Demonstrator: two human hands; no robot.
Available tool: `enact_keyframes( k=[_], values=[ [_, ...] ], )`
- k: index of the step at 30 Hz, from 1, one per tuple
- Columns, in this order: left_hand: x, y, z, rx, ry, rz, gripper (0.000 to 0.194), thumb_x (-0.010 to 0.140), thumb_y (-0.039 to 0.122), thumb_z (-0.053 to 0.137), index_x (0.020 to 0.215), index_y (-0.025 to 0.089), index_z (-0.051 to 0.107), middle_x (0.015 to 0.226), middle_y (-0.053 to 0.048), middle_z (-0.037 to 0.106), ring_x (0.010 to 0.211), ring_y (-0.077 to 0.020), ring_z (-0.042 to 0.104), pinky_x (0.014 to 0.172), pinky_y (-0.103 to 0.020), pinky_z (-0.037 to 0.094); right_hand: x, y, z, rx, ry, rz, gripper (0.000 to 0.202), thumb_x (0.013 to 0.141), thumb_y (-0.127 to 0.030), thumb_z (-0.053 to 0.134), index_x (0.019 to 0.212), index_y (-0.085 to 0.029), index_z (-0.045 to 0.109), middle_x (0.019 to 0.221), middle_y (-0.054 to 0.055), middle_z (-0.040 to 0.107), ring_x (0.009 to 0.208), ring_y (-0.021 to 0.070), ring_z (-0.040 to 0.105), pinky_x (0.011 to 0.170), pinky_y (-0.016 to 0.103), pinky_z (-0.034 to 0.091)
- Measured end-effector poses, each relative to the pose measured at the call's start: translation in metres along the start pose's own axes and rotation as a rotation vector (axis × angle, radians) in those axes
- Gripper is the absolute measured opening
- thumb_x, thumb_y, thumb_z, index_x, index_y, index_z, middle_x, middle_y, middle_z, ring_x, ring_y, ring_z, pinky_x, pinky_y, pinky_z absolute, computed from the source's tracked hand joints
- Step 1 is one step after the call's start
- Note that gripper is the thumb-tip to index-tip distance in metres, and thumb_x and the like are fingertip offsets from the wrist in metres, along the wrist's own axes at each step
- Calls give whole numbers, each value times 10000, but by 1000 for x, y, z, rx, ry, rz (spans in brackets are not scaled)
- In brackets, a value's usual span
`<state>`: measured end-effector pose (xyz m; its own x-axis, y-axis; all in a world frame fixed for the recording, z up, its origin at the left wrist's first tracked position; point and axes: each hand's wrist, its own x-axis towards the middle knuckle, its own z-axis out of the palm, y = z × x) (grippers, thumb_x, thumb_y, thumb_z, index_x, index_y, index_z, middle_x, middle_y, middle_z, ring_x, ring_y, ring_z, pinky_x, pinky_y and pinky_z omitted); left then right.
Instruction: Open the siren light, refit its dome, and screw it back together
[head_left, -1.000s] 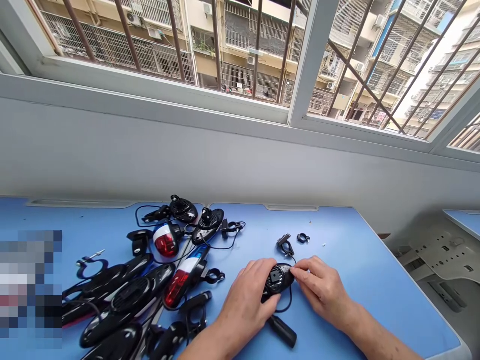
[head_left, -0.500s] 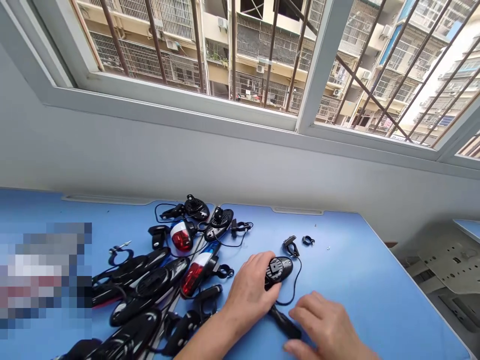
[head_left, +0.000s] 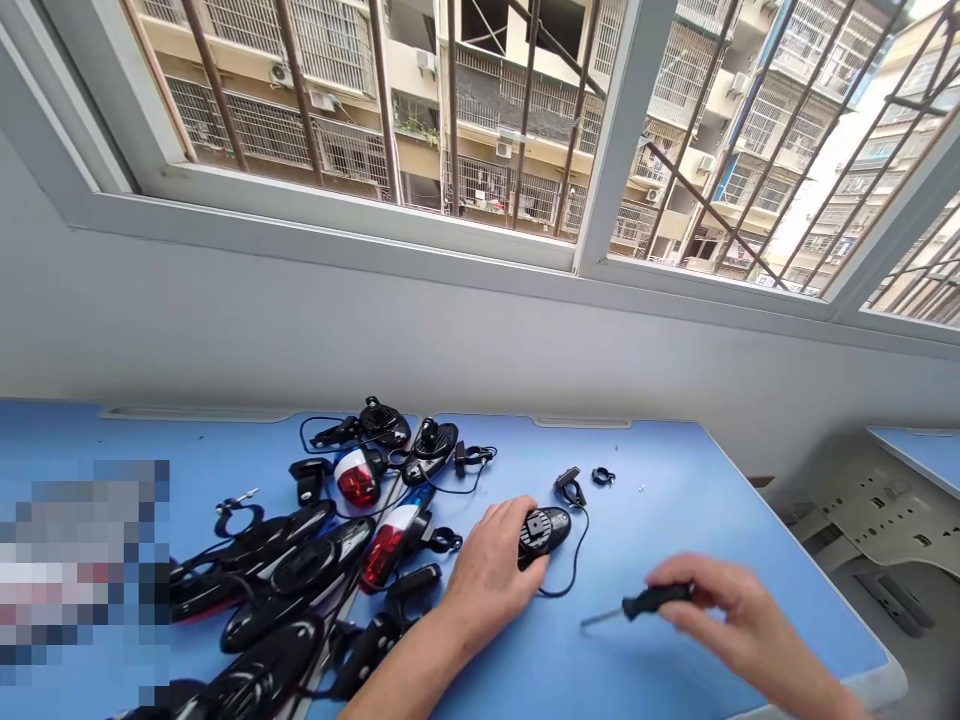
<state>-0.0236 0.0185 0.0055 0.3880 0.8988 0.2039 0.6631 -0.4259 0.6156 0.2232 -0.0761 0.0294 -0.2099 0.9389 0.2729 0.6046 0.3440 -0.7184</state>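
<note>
Screwdriver (head_left: pixel 637 604), probably, in right fingers (head_left: pixel 696 570)

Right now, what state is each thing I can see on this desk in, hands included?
Left hand: gripping the oval black device
Oval black device: slotted side up
Right hand: holding the screwdriver
Screwdriver: tip apart from the oval black device
Cable: curved loosely
Small ring clamp: lying apart
Domed red-and-white light: no visible glow
</note>
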Motion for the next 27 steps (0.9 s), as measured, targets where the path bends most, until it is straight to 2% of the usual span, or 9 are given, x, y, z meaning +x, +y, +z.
enact_keyframes(
  k=[2, 3, 6, 9, 13, 17, 22, 27],
  values=[
    [0, 2, 0, 12, -8, -10, 322, 697, 195, 572, 1010, 221, 499, 1001, -54, 614, 948, -248, 565, 794, -351, 455, 12, -2, -16, 133, 109, 116, 134, 851, -269, 612, 955, -207, 668, 819, 39, 692, 617, 164, 638, 570, 271, 575],
    [0, 3, 0, 19, -17, -21, 331, 701, 220, 582, 1022, 217, 500, 992, -58, 611, 941, -250, 568, 783, -349, 456, 20, -3, -22, 205, 183, 135, 149, 841, -294, 629, 943, -192, 667, 860, 59, 697, 658, 175, 650, 581, 283, 582],
    [1, 7, 0, 64, -52, -59, 332, 725, 234, 565, 1050, 202, 507, 951, -66, 600, 901, -244, 579, 753, -336, 455, 53, -9, -32, 405, 419, 78, 248, 797, -331, 690, 977, -174, 625, 877, 82, 705, 769, 200, 660, 556, 266, 577],
    [0, 12, 0, 137, -92, -67, 331, 741, 213, 542, 1071, 197, 516, 938, -70, 607, 879, -244, 581, 752, -333, 449, 85, -15, -25, 526, 597, -13, 244, 793, -350, 691, 934, -162, 624, 827, 67, 699, 765, 183, 659, 537, 237, 567],
    [0, 17, 0, 228, -148, -9, 449, 743, 187, 543, 1188, 194, 488, 1063, -88, 621, 1002, -279, 545, 819, -373, 429, 104, -12, 2, 484, 505, -136, 299, 836, -364, 632, 1065, -174, 605, 856, 57, 684, 771, 180, 659, 537, 262, 587],
    [3, 18, 0, 256, -192, 19, 455, 741, 201, 551, 1194, 190, 509, 1146, -103, 597, 1026, -296, 526, 841, -405, 423, 96, 1, 23, 272, 508, -270, 262, 906, -305, 542, 1138, -188, 580, 927, 68, 668, 772, 172, 652, 570, 287, 596],
    [10, 15, 4, 207, -231, 50, 443, 744, 179, 557, 1185, 182, 514, 1157, -99, 600, 1041, -286, 520, 863, -414, 420, 85, 10, 26, 137, 542, -357, 262, 931, -218, 512, 1191, -217, 536, 914, 53, 668, 774, 165, 653, 598, 285, 597],
    [12, 11, 5, 198, -282, 49, 490, 714, 139, 588, 1194, 183, 505, 1186, -100, 592, 1057, -290, 516, 890, -426, 415, 83, 7, 29, 50, 482, -401, 250, 956, -224, 486, 1205, -219, 512, 922, 56, 677, 783, 169, 667, 639, 293, 606]
  ],
)
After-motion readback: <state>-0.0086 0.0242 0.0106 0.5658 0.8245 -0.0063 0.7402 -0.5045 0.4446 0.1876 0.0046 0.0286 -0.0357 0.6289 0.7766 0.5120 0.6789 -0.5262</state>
